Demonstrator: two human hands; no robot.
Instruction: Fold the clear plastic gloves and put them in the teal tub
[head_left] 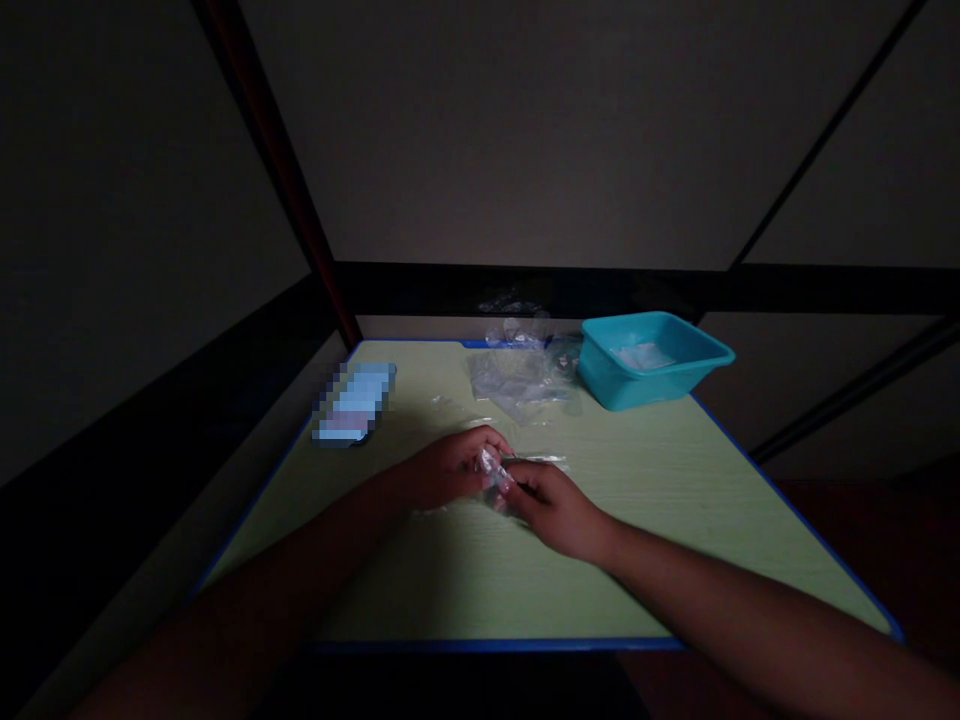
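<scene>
Over the middle of the light green table (585, 600), my two hands meet at a small clear plastic bag (491, 480). My left hand (456, 468) is closed on the bag's left side, its fingers curled round the far side. From the right, my right hand (551, 500) pinches the crinkled film between thumb and fingers. Whether anything lies inside the bag I cannot make out in the dim light. Behind the hands lies a pile of clear plastic bags (517, 380), some flat and some crumpled.
A turquoise plastic basin (630, 385) stands at the table's back right, with something whitish (643, 355) in it. A phone (356, 400), its screen blurred out, lies at the left edge. Dark-framed panels (525, 150) rise behind the table. The table has a blue rim.
</scene>
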